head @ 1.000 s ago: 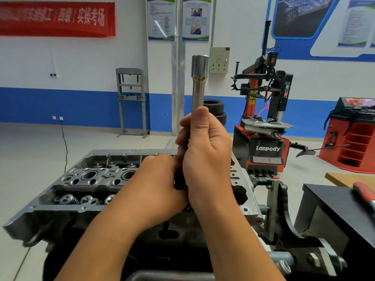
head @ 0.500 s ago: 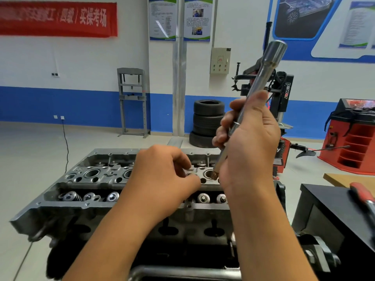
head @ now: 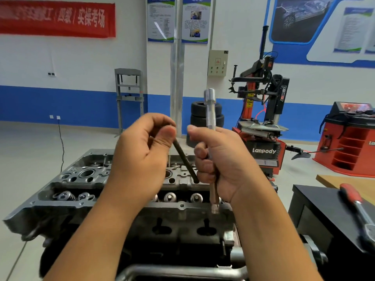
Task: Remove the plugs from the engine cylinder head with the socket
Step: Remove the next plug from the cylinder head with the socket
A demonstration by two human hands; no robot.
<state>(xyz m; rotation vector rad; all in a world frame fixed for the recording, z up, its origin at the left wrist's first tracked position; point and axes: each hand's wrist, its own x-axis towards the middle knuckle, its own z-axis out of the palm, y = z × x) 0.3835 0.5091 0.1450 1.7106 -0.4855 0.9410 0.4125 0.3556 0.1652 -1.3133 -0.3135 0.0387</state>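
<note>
The long silver socket (head: 211,126) stands nearly upright in the right hand (head: 225,165), whose fingers are curled round its middle, its wide end up and its narrow end low, just above the near rail of the cylinder head (head: 85,185); the left hand (head: 142,159) pinches the top of a thin black rod (head: 185,161) between thumb and fingers, the rod slanting down toward the right hand, its lower tip close by the right knuckles; what the rod is I cannot tell for sure, perhaps a handle bar or a drawn plug; the head itself lies across the stand below both hands, plug wells open along its middle; to do this step well, I judge, keep the socket plumb over a well before lowering it, seat it fully before turning, and keep the rod clear of the valve springs (head: 67,196); a red-handled wrench (head: 354,201) lies on the black bench (head: 324,220) at right.
</note>
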